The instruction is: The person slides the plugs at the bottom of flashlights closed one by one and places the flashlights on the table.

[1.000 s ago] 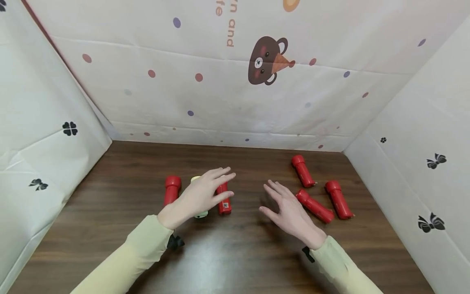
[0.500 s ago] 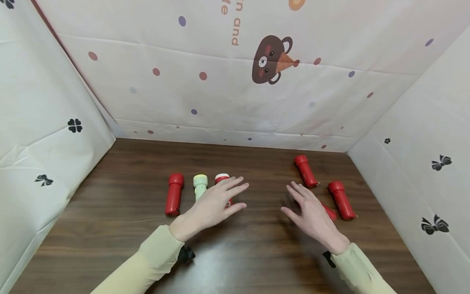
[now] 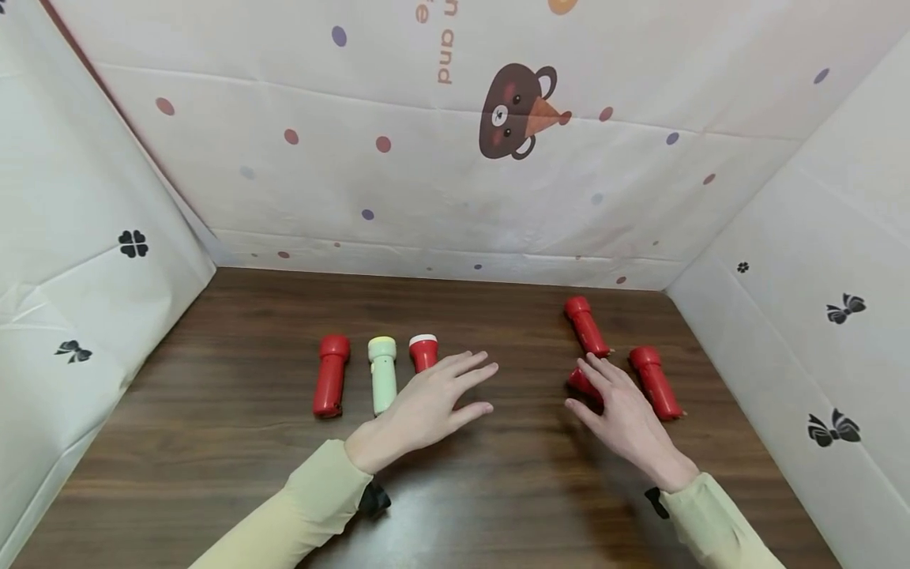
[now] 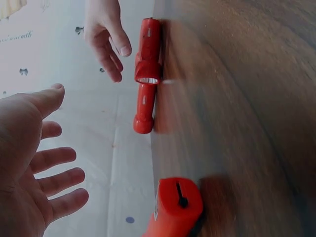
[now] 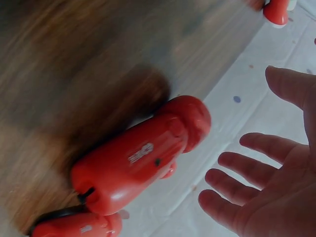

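My left hand (image 3: 430,403) hovers with spread fingers over a red flashlight with a white rim (image 3: 423,351), hiding its lower part. To its left lie a pale green flashlight (image 3: 383,378) with a yellow rim and a red flashlight (image 3: 331,378). Fingers extended, my right hand (image 3: 629,411) is above another red flashlight (image 3: 584,384), covering most of it in the head view. The right wrist view shows that hand apart from a red flashlight (image 5: 140,153) on the table. Neither hand holds anything.
Two more red flashlights lie at the right, one farther back (image 3: 587,325) and one nearer the side (image 3: 656,384). The brown wood-grain table (image 3: 235,356) is bounded by white printed sheets at the back (image 3: 426,190), left and right.
Both hands have shifted rightward. The left has moved off the green flashlight to over the white-rimmed one; the right now covers much of the nearest red flashlight. The flashlights have stayed in place.
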{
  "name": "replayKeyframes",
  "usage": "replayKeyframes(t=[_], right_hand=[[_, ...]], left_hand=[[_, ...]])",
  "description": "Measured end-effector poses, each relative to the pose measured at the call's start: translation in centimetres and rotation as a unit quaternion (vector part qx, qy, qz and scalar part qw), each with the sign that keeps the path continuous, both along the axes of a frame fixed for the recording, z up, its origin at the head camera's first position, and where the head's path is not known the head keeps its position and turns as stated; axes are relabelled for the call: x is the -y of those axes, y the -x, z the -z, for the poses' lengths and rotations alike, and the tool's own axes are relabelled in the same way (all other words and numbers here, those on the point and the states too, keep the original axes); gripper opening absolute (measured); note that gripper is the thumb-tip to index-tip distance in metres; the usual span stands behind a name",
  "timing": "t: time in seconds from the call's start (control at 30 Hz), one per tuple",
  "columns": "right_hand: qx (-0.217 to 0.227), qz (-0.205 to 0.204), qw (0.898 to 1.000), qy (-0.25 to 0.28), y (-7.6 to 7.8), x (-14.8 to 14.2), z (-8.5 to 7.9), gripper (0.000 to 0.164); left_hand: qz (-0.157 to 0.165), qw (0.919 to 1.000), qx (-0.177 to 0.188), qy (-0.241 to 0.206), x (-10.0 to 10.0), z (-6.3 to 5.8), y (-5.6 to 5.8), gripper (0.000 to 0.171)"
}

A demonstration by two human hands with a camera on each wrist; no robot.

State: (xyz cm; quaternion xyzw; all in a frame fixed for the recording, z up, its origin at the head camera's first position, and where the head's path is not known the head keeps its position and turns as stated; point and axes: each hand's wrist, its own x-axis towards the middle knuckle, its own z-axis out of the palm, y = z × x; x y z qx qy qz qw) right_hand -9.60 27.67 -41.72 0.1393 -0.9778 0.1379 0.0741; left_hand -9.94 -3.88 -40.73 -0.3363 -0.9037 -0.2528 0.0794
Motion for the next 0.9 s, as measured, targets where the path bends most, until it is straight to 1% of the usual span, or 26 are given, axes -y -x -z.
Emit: replayKeyframes(t=[0.17,0.47,0.63,0.7,0.9], right_hand=[[0.002,0.008,1.000,-0.006,0.1,-0.7,0.4,0.069],[-0.014,0.018,0.999,-0.022,0.4,-2.1,1.3,0.068],[-0.010,0.024,0.999,-0.029,0.4,-2.7,1.8,0.068],[-0.005,0.027,0.999,-0.032,0.4,-3.0,1.9,0.069],[-0.011,0.025,0.999,-0.039,0.5,-3.2,2.2,0.066]], left_hand=[[0.007,1.0000,-0.001,0.005,-0.8,0.0,-0.1,0.056],[0.016,0.9998,0.008,0.013,-2.3,0.3,-0.2,0.057],[0.017,0.9997,-0.002,0.020,-3.1,0.3,-0.2,0.056],[0.021,0.9996,-0.005,0.019,-3.4,0.3,-0.2,0.055],[0.036,0.9992,-0.013,0.014,-4.2,0.3,-0.3,0.055]])
